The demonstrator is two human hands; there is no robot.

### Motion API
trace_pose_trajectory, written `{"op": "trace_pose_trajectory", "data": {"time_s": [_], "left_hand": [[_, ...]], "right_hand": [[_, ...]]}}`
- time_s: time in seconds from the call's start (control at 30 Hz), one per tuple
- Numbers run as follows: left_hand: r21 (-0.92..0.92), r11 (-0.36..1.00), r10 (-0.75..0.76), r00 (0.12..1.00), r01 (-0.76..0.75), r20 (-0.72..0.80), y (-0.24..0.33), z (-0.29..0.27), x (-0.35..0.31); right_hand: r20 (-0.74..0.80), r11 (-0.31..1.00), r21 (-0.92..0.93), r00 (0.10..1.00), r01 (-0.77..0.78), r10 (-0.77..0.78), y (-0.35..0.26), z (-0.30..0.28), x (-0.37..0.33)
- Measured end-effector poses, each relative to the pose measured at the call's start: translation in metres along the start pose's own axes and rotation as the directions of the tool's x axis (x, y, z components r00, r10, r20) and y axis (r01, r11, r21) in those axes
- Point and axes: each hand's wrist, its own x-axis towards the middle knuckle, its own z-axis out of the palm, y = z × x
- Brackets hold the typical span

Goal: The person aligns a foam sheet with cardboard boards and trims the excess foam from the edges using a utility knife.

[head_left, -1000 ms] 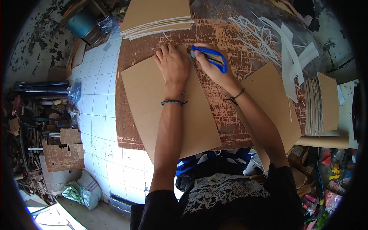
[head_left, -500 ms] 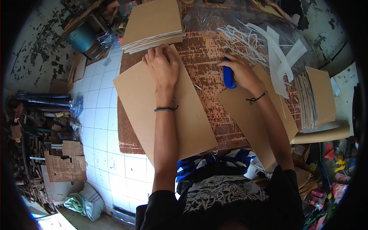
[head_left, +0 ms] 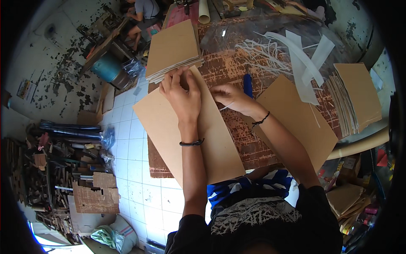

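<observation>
A large brown cardboard sheet (head_left: 169, 127) lies slanted on the worn brown table (head_left: 253, 148). My left hand (head_left: 182, 95) is at its far end, fingers curled at the edge and thumb on top. Beside the sheet's right edge is my right hand (head_left: 234, 100), its fingers bent inward and the tips partly hidden. A thin white strip (head_left: 226, 106) shows against that hand, seemingly caught in its fingers. The blue-handled cutter (head_left: 248, 86) rests on the table just beyond my right wrist. Under my right forearm lies another cardboard sheet (head_left: 292, 114).
A stack of cardboard (head_left: 173, 42) stands at the far left, another stack (head_left: 357, 97) at the right. White strips (head_left: 262, 55) and wider white pieces (head_left: 311, 63) lie on clear plastic at the back. A person (head_left: 146, 12) sits beyond; scrap piles (head_left: 63, 169) fill the left.
My right hand has let go of the blue cutter, leaving it on the table, and moved left to the sheet's edge. My left hand stays at the far end. The view has shifted.
</observation>
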Motion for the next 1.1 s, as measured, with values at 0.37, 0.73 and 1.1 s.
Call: {"op": "trace_pose_trajectory", "data": {"time_s": [0.37, 0.73, 1.1], "left_hand": [[0.038, 0.993, -0.112, 0.993, 0.110, 0.041, -0.044, 0.022, 0.014], [0.146, 0.961, -0.258, 0.948, 0.233, 0.184, -0.094, 0.053, -0.015], [0.101, 0.957, -0.287, 0.943, 0.273, 0.168, -0.083, 0.046, -0.003]], "right_hand": [[0.331, 0.986, 0.010, 0.931, -0.167, 0.154, 0.003, -0.030, -0.016], [-0.242, 0.912, -0.388, 0.939, 0.137, -0.244, 0.032, -0.012, -0.013], [0.046, 0.899, -0.431, 0.997, 0.083, -0.070, 0.031, -0.010, -0.016]]}}
